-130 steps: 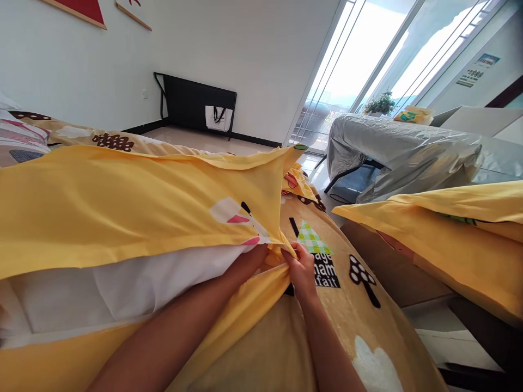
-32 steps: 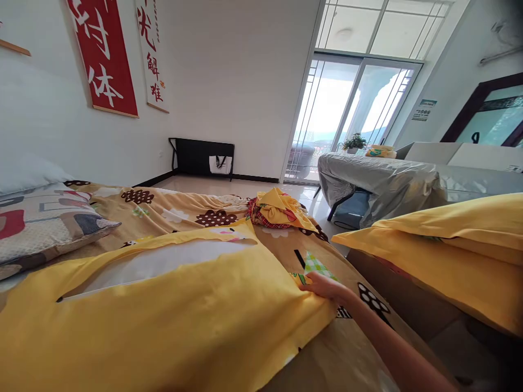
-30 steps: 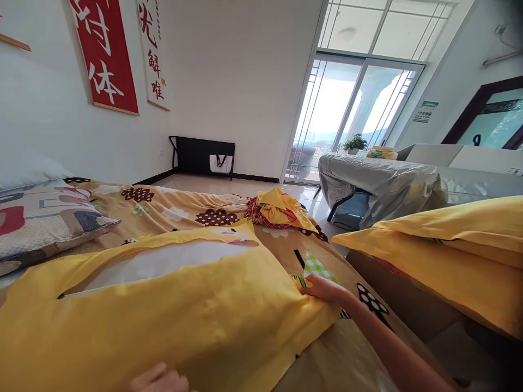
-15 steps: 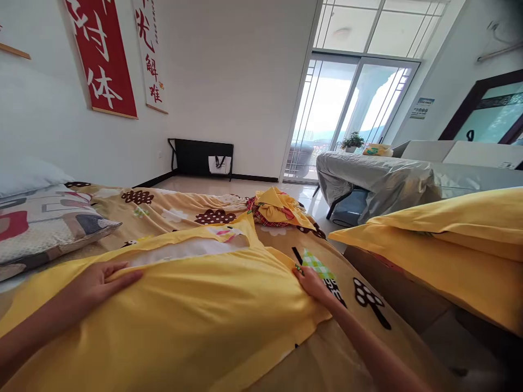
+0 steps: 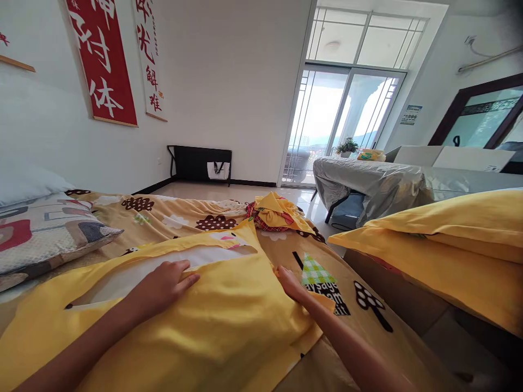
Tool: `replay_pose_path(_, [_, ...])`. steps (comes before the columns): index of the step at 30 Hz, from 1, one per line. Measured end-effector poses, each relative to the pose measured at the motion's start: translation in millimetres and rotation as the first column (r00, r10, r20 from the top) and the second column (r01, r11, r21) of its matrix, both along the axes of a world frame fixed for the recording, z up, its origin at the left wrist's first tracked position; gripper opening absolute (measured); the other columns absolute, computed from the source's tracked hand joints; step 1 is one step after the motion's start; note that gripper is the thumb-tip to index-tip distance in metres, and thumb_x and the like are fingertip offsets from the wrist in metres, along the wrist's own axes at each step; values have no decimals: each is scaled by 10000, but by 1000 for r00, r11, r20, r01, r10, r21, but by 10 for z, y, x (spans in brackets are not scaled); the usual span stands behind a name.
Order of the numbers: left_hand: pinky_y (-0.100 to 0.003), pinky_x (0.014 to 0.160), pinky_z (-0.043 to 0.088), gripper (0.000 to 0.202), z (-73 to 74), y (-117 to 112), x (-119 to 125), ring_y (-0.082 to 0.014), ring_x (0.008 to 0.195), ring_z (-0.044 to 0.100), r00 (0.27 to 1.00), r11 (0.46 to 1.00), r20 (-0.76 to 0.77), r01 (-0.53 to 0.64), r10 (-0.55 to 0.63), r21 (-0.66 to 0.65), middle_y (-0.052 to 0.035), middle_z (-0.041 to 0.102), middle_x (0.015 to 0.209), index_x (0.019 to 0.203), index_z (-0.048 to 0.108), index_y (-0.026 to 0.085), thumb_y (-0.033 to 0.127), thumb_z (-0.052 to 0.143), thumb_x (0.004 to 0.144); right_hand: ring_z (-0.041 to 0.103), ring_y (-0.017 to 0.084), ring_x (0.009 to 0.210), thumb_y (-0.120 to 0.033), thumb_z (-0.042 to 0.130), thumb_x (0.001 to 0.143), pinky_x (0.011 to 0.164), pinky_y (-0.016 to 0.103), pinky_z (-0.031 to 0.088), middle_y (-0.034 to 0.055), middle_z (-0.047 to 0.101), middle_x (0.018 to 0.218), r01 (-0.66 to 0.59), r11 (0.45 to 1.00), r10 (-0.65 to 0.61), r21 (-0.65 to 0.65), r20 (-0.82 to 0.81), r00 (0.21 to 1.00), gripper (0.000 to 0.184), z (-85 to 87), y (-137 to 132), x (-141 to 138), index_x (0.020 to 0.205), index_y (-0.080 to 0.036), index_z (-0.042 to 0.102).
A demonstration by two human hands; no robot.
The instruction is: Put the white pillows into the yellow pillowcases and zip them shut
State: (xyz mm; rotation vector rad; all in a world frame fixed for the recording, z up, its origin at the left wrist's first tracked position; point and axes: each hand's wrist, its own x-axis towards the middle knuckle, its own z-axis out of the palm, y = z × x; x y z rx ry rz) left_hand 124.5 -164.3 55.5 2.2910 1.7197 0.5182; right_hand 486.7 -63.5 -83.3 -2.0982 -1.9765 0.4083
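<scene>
A yellow pillowcase [image 5: 229, 305] lies spread on the bed, its long opening facing up across the middle. Through the opening shows a white pillow [image 5: 204, 255]. My left hand [image 5: 169, 283] is closed on the near edge of the opening, fingertips curled over the fabric. At the right side edge, my right hand [image 5: 288, 282] pinches the pillowcase; its fingertips are partly hidden by the cloth. A pink and white print shows near the far corner of the case.
A patterned blanket [image 5: 351, 337] covers the bed. Crumpled yellow and red cloth [image 5: 278, 212] sits at its far end. To the left is a patterned pillow [image 5: 53, 234]. Another yellow-covered pillow [image 5: 457, 245] is at the right, beyond the bed edge. A plastic-covered table [image 5: 368, 179] stands behind.
My left hand has slid right along the opening's edge, showing more of the white pillow on the left. My right hand has shifted slightly left, drawing the side edge with it.
</scene>
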Motion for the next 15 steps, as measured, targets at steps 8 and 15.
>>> replay_pose_path(8, [-288, 702, 439, 495, 67, 56, -235, -243, 791, 617, 994, 993, 106, -8, 21, -119, -42, 675, 810, 742, 628, 199, 619, 374, 811, 641, 226, 825, -349, 509, 875, 644, 242, 385, 152, 703, 840, 26, 998, -26, -50, -5, 1000, 336, 87, 107, 254, 760, -98, 700])
replay_pose_path(15, [-292, 647, 367, 363, 39, 138, 123, -219, 733, 572, 1000, 1000, -11, 9, -9, 29, -50, 623, 745, 667, 505, 205, 492, 388, 856, 588, 180, 766, -457, 451, 875, 587, 213, 386, 73, 689, 805, -20, 1000, 19, -4, -194, 981, 424, 172, 438, -189, 770, -125, 693])
